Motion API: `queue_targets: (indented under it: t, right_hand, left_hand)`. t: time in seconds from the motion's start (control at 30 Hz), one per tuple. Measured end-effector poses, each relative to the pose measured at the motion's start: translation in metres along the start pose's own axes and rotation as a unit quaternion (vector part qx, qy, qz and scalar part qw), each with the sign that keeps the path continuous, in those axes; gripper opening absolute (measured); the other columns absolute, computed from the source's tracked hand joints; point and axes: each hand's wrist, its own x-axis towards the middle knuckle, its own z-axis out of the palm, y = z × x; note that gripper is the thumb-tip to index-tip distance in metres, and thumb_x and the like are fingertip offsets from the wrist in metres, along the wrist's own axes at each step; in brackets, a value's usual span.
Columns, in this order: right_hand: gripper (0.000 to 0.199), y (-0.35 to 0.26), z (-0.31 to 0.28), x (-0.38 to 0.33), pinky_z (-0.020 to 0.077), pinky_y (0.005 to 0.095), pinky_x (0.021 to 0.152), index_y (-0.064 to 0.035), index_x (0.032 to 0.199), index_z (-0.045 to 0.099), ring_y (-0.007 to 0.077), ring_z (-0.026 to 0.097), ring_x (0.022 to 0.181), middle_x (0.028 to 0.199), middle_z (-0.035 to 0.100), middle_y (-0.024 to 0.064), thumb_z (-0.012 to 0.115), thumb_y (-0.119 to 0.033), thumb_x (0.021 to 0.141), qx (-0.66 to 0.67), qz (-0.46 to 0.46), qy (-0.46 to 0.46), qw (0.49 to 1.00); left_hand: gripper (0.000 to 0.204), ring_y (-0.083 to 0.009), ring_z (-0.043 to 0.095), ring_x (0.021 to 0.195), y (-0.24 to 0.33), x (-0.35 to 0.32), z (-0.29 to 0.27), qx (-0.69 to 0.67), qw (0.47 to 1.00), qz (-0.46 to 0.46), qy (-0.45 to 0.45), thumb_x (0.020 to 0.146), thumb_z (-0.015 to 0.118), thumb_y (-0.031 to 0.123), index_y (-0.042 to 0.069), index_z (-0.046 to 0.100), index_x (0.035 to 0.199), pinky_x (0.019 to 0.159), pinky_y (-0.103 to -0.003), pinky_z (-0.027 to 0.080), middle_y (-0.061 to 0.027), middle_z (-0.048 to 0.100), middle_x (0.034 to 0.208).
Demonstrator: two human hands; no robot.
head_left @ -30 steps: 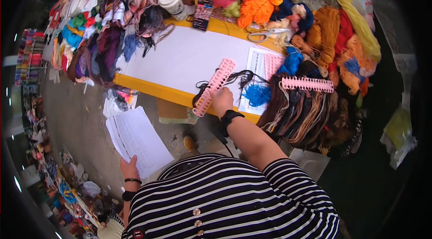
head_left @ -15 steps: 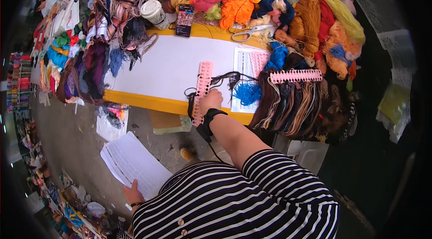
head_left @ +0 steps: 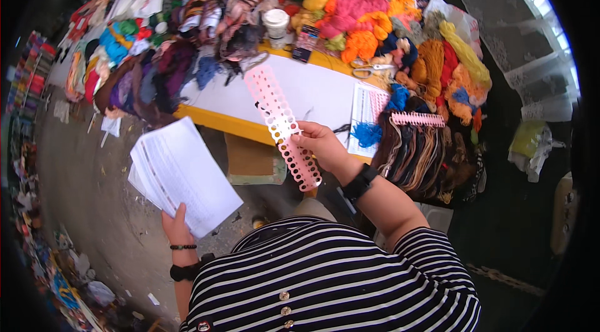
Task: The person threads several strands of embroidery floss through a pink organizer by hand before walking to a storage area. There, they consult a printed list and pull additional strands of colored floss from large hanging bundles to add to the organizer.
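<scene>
In my right hand (head_left: 323, 146) is a long pink thread card (head_left: 270, 99) with rows of holes along its edges, pinched near its middle and tilted above the table's near edge. My left hand (head_left: 177, 227) grips a few printed paper sheets (head_left: 187, 172), held up off to the left of the table. A second pink thread card (head_left: 417, 119) lies at the table's right end, with dark, brown and cream threads (head_left: 415, 157) hanging from it. Beside it sit a bundle of blue thread (head_left: 366, 134) and a printed chart (head_left: 360, 107).
Piles of coloured yarn (head_left: 356, 10) line the table's far side. A white lidded cup (head_left: 275, 24), a phone (head_left: 305, 44) and scissors (head_left: 373, 70) stand or lie before them. The table (head_left: 225, 120) has a yellow edge. More yarn (head_left: 134, 85) is heaped at the left.
My right hand has lifted the pink card off the table toward me; the dark threads by it no longer show on it. My left hand has raised the sheets.
</scene>
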Motion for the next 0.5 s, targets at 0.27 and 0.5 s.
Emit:
queue_targets:
  t: [0.27, 0.5]
  right_hand:
    - [0.033, 0.018, 0.163, -0.032, 0.0519, 0.0254, 0.082, -0.0010, 0.128, 0.057, 0.0095, 0.064, 0.091, 0.109, 0.067, 0.0037, 0.053, -0.002, 0.095, -0.037, -0.027, -0.140, 0.989]
    - [0.031, 0.054, 0.242, -0.037, 0.0514, 0.0272, 0.086, 0.0009, 0.125, 0.058, 0.0118, 0.064, 0.095, 0.110, 0.067, 0.0057, 0.054, -0.003, 0.095, -0.076, -0.032, -0.220, 0.972]
  left_hand:
    - [0.041, -0.0195, 0.057, 0.105, 0.045, -0.010, -0.092, -0.080, 0.994, 0.072, -0.024, 0.086, 0.060, -0.003, -0.005, 0.047, 0.125, 0.094, -0.034, 0.044, -0.0130, 0.058, 0.121]
    - [0.041, -0.0206, 0.058, 0.107, 0.057, -0.036, -0.173, -0.152, 0.984, 0.096, 0.012, 0.087, 0.057, -0.005, -0.005, 0.045, 0.126, 0.095, -0.035, 0.045, -0.0152, 0.058, 0.122]
